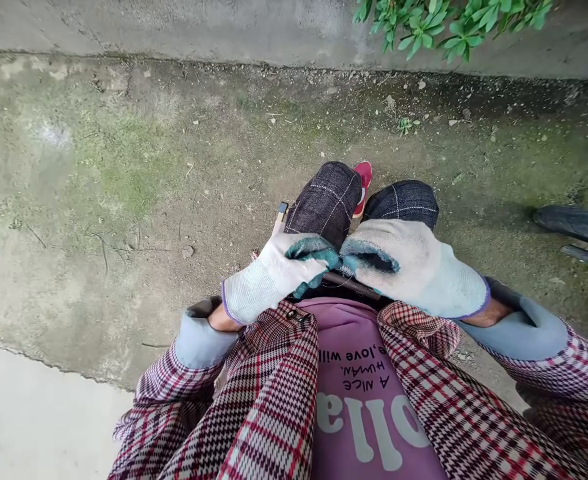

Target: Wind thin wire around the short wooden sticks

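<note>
My left hand point(294, 263), in a white knit glove with a green coated palm, is closed in a pinch over my lap. Opposite it, my right hand point(394, 260) wears a matching, dirtier glove, and its fingertips are pinched too. The fingertips of both hands meet in front of my body. A thin pale strand point(347, 285) curves just below them and seems to run into the pinch; its ends are hidden by the gloves. Beneath the hands lies a dark strip-like thing point(359, 287) across my lap, mostly covered.
My knees in dark checked trousers point(331, 200) and a red shoe point(363, 183) are below. A light strip with a dark tip point(283, 208) sticks out beside my left knee. Dirt ground point(149, 173) meets a concrete wall point(199, 30). Leaves point(454, 27) overhang; dark objects point(579, 227) stand right.
</note>
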The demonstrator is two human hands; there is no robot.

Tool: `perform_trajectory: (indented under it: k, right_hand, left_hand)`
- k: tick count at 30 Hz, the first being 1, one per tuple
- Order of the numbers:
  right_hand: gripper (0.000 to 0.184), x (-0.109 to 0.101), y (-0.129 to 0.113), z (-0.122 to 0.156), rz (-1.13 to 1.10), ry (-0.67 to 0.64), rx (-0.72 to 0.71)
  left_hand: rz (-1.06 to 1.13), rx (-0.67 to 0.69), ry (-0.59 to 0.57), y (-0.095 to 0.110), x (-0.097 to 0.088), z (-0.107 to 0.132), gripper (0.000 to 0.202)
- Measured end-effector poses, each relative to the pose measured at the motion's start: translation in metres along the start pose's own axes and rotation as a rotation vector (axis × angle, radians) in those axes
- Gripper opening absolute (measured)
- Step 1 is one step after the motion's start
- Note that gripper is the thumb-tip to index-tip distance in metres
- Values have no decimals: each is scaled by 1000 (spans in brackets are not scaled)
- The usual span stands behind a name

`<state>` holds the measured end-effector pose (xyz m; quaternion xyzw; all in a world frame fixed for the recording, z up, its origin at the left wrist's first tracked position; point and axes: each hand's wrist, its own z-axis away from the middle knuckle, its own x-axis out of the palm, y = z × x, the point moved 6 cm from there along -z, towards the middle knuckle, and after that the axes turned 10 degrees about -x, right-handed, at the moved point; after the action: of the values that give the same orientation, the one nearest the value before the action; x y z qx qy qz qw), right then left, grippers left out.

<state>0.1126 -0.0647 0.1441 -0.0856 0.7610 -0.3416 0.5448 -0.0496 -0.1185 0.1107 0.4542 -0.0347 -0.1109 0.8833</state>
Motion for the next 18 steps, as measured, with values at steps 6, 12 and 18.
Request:
perform_trajectory:
  k: [6,12,18]
  right_hand:
    - [19,3,-5,-4,155,-127,-9]
    - [16,5,-6,-9,211,-166,4]
    - [10,4,4,-1,-93,54,124]
  left_hand:
    - [-257,185,178,7,1,9,11]
    - [-561,313,300,15,5,19,10]
    - [-1027,673,458,21,21,31,18]
